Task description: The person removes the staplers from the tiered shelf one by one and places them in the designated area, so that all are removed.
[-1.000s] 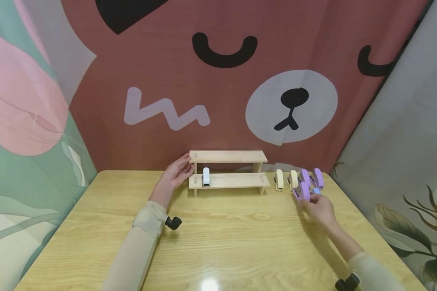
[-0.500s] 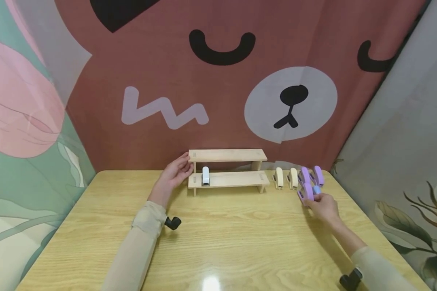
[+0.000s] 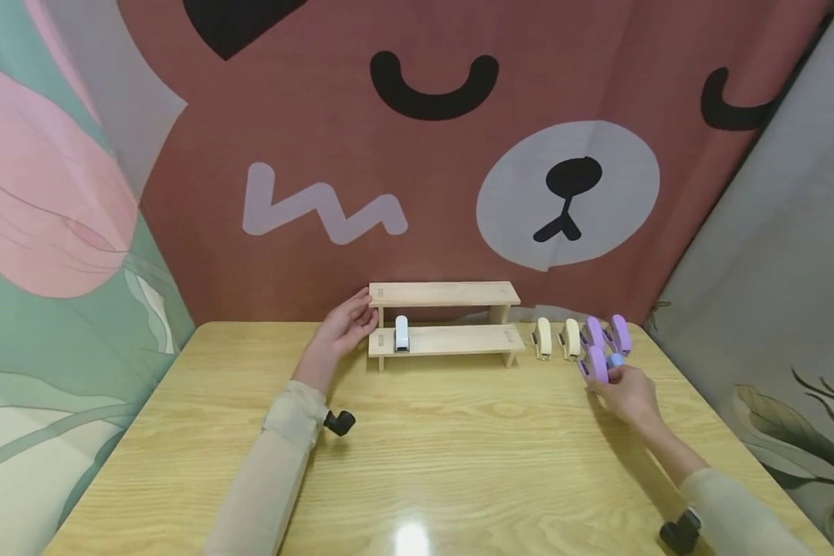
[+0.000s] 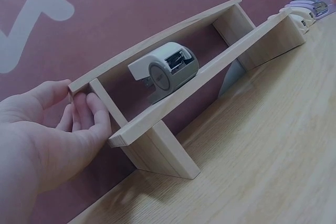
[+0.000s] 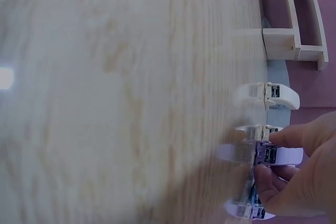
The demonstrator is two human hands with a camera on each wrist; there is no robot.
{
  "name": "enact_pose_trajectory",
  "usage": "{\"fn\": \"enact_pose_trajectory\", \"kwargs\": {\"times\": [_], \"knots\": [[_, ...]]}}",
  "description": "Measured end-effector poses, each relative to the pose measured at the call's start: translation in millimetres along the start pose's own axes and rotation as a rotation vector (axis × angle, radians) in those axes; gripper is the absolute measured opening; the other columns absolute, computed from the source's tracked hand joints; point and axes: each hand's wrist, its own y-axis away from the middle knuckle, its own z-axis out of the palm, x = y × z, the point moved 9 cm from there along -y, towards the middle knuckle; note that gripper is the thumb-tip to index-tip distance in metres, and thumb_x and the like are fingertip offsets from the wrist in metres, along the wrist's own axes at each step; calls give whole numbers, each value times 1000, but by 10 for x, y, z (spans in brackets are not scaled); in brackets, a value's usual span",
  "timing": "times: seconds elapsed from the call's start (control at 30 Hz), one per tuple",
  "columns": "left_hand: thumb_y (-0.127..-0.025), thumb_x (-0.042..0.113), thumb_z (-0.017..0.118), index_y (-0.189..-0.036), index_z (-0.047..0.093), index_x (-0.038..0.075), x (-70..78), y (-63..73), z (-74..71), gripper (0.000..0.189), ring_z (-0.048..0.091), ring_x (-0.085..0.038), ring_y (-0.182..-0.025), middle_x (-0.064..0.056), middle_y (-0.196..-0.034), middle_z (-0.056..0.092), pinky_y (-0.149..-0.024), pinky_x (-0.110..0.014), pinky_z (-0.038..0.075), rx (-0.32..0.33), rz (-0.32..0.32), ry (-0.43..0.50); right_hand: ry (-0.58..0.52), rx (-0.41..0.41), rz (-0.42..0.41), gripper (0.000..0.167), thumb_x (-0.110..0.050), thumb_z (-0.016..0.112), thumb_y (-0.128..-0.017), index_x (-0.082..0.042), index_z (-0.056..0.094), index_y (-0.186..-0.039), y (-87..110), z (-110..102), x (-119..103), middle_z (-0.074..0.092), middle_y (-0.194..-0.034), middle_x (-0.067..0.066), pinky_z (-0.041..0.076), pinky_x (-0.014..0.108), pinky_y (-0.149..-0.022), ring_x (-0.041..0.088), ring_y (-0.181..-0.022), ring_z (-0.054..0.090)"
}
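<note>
My left hand [image 3: 347,323] grips the left end of a two-tier wooden shelf [image 3: 445,293], thumb and curled fingers at the upper board's corner in the left wrist view. A small white stapler [image 3: 401,333] stands on the lower board's left part. My right hand [image 3: 628,392] pinches a purple stapler [image 3: 597,364] between thumb and fingers, in front of the row right of the shelf. Two more purple staplers stand behind it, one at the far right [image 3: 620,333]. A blue stapler [image 3: 615,360] is mostly hidden by the right hand.
Two cream staplers, the nearer to the shelf [image 3: 542,338] and its neighbour [image 3: 570,340], stand between shelf and purple ones. All are near the back edge of the wooden table [image 3: 431,432]. A printed bear curtain [image 3: 306,262] hangs right behind.
My right hand and its purple stapler have shifted slightly right against the cream staplers. My left hand stays on the shelf end. The head view has swung a little.
</note>
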Motion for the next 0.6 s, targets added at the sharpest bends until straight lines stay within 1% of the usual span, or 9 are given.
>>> {"fn": "enact_pose_trajectory", "kwargs": {"times": [0.1,0.2,0.27,0.37,0.47,0.53,0.6], "knots": [[-104,1,57,-150,49,12,-22,-23,21,48,50,-16,-105,-9,-120,49,-94,-28,50,4,7,3,20,-6,-17,39,-23,78,-90,13,66,-98,-2,-33,6,67,-86,22,48,39,-61,37,-79,61],[-104,2,57,-151,48,12,-13,2,-7,49,51,-16,-103,-9,-120,49,-96,-28,50,5,8,7,38,-23,-30,47,-25,78,-90,17,63,-104,0,-29,-19,67,-92,27,51,44,-65,41,-84,63],[-104,2,57,-152,46,12,-41,-5,5,50,50,-16,-103,-9,-119,48,-98,-28,48,-1,1,4,47,-35,-27,51,-26,78,-90,19,62,-106,18,-57,1,66,-94,30,52,46,-67,43,-85,63],[-103,2,58,-151,47,11,-63,-4,0,50,50,-16,-104,-9,-119,48,-100,-29,47,8,0,1,41,-70,-12,55,-27,77,-91,21,59,-111,40,-81,19,66,-96,31,53,44,-65,42,-85,63],[-103,2,58,-151,46,11,-52,2,-4,50,49,-17,-106,-9,-120,47,-101,-29,46,9,12,-4,28,-93,-7,57,-27,77,-91,21,58,-115,46,-111,-3,66,-97,30,52,39,-63,39,-84,63],[-103,2,58,-152,46,11,-34,3,-2,51,48,-17,-108,-9,-122,46,-101,-30,47,5,20,-5,10,-93,-14,56,-25,77,-90,20,57,-117,41,-141,-47,66,-97,29,52,38,-62,37,-83,64],[-103,2,58,-152,46,11,-9,5,3,51,48,-17,-109,-9,-124,46,-100,-30,48,0,28,-8,11,-76,-38,51,-23,76,-90,18,59,-115,31,-182,-123,67,-97,29,52,38,-63,38,-84,64]]}}
